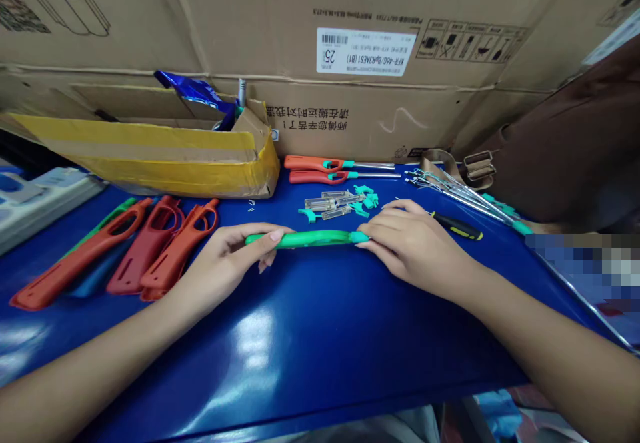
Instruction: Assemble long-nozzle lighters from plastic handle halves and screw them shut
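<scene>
At the far left, a hard, pale plastic power strip lies slantwise. Right of it, smooth, long-handled casings in orange, red, green and blue overlap in a loose fan, several with rounded loops at their far ends. Beyond them stands an open cardboard box banded in shiny yellow tape, a crinkled blue wrapper poking out. The person's left hand is clamped on the left end of a slim, glossy green casing, thumb on top. The casing lies crosswise at the middle of the scene. On its far side are clear, blocky pieces among small teal parts; farther still, two orange-red lighters with thin metal barrels. The right hand pinches the teal tip at the casing's right end. Just beyond it rest a black-and-yellow screwdriver, a sheaf of wired metal rods and a soft brown bag.

The far side of the blue table meets an upright cardboard panel; the widest room spreads nearward between the forearms, down to the near edge.
</scene>
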{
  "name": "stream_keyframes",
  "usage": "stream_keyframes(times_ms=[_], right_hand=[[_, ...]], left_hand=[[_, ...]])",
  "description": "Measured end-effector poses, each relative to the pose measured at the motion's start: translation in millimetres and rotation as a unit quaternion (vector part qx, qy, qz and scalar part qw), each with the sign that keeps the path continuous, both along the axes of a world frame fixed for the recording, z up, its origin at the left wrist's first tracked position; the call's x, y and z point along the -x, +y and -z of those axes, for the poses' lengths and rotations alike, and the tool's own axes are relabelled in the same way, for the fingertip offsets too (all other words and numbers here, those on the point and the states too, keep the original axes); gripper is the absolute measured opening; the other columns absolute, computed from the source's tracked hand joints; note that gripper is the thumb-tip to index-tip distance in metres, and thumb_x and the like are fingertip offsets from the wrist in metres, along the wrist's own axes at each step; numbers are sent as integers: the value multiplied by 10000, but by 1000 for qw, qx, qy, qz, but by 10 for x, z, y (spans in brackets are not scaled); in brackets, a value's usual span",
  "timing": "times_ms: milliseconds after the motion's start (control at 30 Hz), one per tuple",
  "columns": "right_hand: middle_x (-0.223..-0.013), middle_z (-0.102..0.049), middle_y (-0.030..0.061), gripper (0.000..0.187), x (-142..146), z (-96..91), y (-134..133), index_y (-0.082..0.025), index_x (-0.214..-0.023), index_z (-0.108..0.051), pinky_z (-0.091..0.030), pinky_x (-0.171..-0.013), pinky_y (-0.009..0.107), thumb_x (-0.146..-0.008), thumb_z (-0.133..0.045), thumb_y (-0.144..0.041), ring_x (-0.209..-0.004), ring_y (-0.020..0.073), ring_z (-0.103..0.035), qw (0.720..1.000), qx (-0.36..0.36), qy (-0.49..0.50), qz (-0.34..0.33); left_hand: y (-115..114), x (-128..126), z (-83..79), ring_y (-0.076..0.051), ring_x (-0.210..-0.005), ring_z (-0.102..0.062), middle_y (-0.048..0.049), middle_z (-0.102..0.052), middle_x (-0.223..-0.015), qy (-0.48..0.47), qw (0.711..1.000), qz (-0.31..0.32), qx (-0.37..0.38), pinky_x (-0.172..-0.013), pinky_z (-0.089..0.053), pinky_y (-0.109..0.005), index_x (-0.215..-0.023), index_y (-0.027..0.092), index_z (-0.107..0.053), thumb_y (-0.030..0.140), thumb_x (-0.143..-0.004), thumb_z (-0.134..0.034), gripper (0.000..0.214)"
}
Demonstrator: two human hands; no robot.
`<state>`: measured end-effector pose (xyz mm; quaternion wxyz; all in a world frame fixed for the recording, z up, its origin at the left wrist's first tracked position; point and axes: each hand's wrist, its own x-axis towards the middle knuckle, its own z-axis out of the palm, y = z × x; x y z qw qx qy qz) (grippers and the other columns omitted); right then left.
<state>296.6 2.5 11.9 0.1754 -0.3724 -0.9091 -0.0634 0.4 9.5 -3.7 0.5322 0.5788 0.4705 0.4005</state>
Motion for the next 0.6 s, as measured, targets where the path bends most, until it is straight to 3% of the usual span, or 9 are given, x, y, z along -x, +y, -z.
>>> stream_keyframes(times_ms=[133, 300, 600], right_hand=[[-959, -756, 69, 222, 16, 28, -11, -131, -1075, -711, -438, -887, 389, -1032, -536, -260, -881, 233, -679, 999, 26, 6, -18], [-984, -721, 64, 222, 57, 17, -58, -157, -1112, -673, -451, -785, 356, -1047, -493, -270, -869, 229, -666, 996, 85, -9, -8], [-1063, -719, 73, 269, 40, 6, -40, -170, -1166, -663, -490, -827, 342, -1065, -451, -301, -973, 225, -676, 985, 172, 2, -26]], left_hand=[[-26, 0, -18, -82, -506, -426, 17, -587, -574, 61, 997, 41, 2, -457, -285, -198, -885, 171, -804, 512, -873, -699, 357], [-61, -46, -66, -85, -511, -456, 4, -663, -616, 136, 986, 86, -36, -457, -318, -191, -722, 181, -775, 452, -850, -722, 304], [-82, -52, -90, -67, -410, -351, 44, -439, -415, 141, 986, 87, 9, -410, -240, -194, -635, 168, -742, 524, -852, -699, 420]])
